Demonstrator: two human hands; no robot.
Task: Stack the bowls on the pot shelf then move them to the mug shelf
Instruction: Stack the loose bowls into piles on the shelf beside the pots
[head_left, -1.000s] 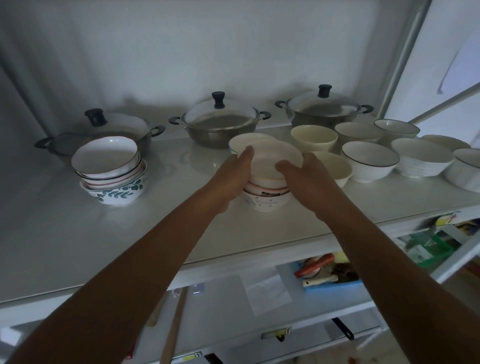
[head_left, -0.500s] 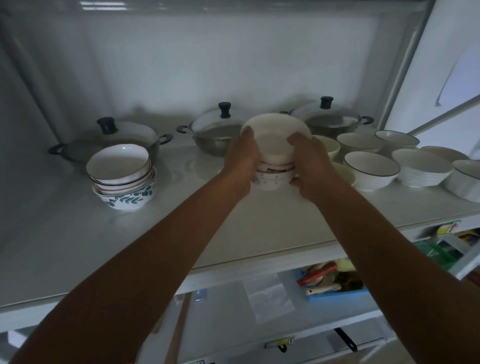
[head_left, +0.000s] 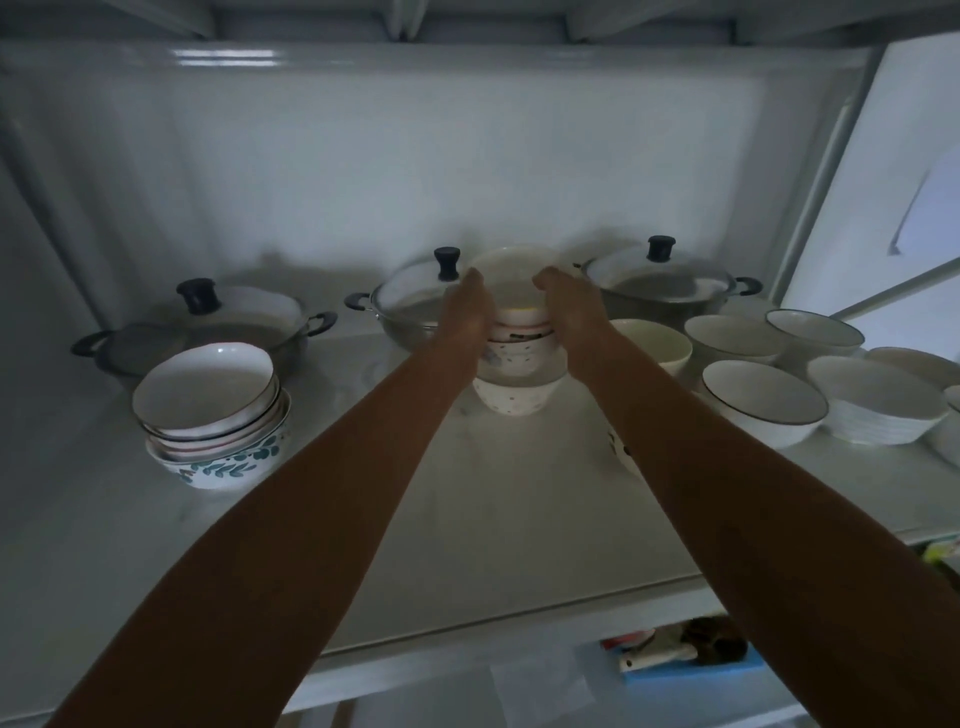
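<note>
A stack of several bowls (head_left: 517, 353), white on top and speckled at the bottom, hangs in the air above the white pot shelf (head_left: 509, 519). My left hand (head_left: 467, 317) grips its left side and my right hand (head_left: 569, 317) grips its right side. A second stack of bowls (head_left: 213, 415) with a leaf-patterned bottom bowl stands at the shelf's left. Loose white and cream bowls (head_left: 763, 405) sit at the right. A patterned bowl (head_left: 621, 447) is mostly hidden behind my right forearm.
Three lidded pots line the back: left (head_left: 208, 327), middle (head_left: 410, 306), right (head_left: 665, 286). The underside of an upper shelf (head_left: 467, 31) spans the top. A lower shelf holds a blue tray with utensils (head_left: 675, 657).
Both hands have lifted the bowl stack off the shelf and carried it upward and away from me. The view has tilted up, showing the shelf above.
</note>
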